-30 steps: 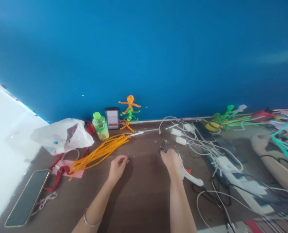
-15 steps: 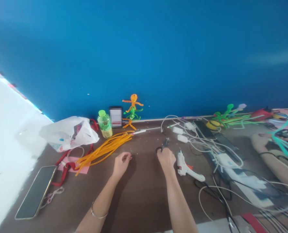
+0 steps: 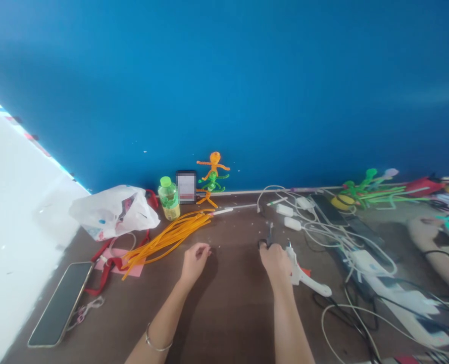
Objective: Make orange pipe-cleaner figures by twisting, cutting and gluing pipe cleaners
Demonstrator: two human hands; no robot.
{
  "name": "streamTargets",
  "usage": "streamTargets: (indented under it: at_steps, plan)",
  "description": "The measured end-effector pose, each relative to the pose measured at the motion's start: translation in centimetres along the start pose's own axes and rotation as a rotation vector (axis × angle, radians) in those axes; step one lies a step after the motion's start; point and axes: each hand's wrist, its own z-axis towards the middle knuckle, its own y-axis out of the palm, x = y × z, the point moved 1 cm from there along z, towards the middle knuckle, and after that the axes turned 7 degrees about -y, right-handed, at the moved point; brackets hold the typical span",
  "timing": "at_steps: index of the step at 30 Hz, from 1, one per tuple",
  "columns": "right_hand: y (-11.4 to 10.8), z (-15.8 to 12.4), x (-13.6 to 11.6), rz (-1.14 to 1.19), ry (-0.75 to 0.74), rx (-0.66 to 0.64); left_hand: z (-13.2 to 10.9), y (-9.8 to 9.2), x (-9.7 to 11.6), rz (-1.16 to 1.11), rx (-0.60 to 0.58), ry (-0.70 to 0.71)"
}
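Observation:
My right hand (image 3: 275,264) grips a small pair of black-handled scissors (image 3: 269,236), with the blades pointing up and away from me. A white hot glue gun (image 3: 306,275) lies just right of that hand, partly hidden by it. My left hand (image 3: 194,263) hangs over the brown table (image 3: 224,308), its fingers curled closed. I cannot see anything in them. A bundle of orange pipe cleaners (image 3: 167,238) lies up and to the left of this hand. A small orange and green pipe-cleaner figure (image 3: 212,177) stands at the wall.
A white plastic bag (image 3: 114,212), a green-capped bottle (image 3: 168,198) and a smartphone (image 3: 61,303) sit at the left. Tangled white cables (image 3: 334,237) and a power strip (image 3: 398,298) fill the right. A blue wall (image 3: 224,91) rises behind the table.
The whole scene has shifted right and slightly down in view. My right hand now overlaps the glue gun's top, and the scissors stand more upright.

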Motion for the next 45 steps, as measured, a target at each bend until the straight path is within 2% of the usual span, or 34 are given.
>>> streamTargets:
  at_steps: [7, 13, 17, 22, 32, 37, 45]
  plan:
    - [-0.2, -0.7, 0.8, -0.010, -0.011, -0.027, -0.2, -0.1, 0.3, 0.009, 0.016, 0.001]
    - [-1.1, 0.1, 1.2, -0.048, -0.090, -0.032, -0.4, 0.0, 0.6, 0.006, 0.025, -0.008]
    - [-1.3, 0.9, 0.9, -0.038, -0.065, -0.043, -0.4, -0.1, 0.6, 0.002, 0.017, -0.016]
    - [-1.2, 0.6, 0.4, -0.048, -0.062, -0.052, -0.3, -0.1, 0.3, -0.009, 0.005, -0.022]
    - [-1.5, 0.8, 0.8, -0.018, -0.051, -0.070, -0.4, -0.1, 0.4, 0.012, 0.005, -0.027]
    - [-0.7, 0.7, -0.3, 0.031, 0.021, -0.053, -0.6, -0.2, 0.6, 0.030, 0.005, -0.024]
    - [2.6, -0.3, -1.7, 0.070, 0.067, 0.007, -0.8, -0.3, 0.9, 0.024, 0.009, -0.043]
